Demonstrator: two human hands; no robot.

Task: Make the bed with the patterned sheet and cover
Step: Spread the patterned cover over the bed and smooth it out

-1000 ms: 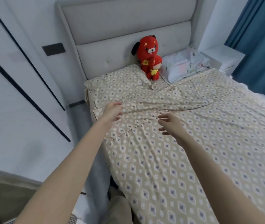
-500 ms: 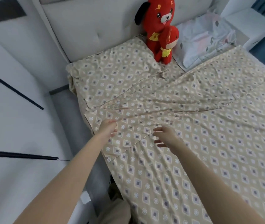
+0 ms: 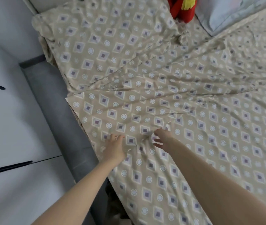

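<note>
Cloth with beige ground and a print of diamonds and circles fills nearly all the view: this is the patterned cover point(image 3: 210, 143), and it lies spread over the bed, with its upper edge running slantwise from the left side of the bed toward the right. Above this edge the patterned sheet point(image 3: 193, 51) shows in the same print, and a pillow point(image 3: 104, 38) in the same print lies at the upper left corner. Both hands are on the cover near its left side, close to each other. The left hand point(image 3: 115, 146) rests flat on the cloth with fingers fairly straight. The right hand point(image 3: 163, 138) has thumb and fingers apart around a small raised fold, and creases spread out from it; whether it really pinches the fold, I cannot tell because of blur. At the top edge stands a red plush toy point(image 3: 182, 8), just beside a pale pillow point(image 3: 226, 13). A grey bed frame point(image 3: 56, 111) runs along the left side.
</note>
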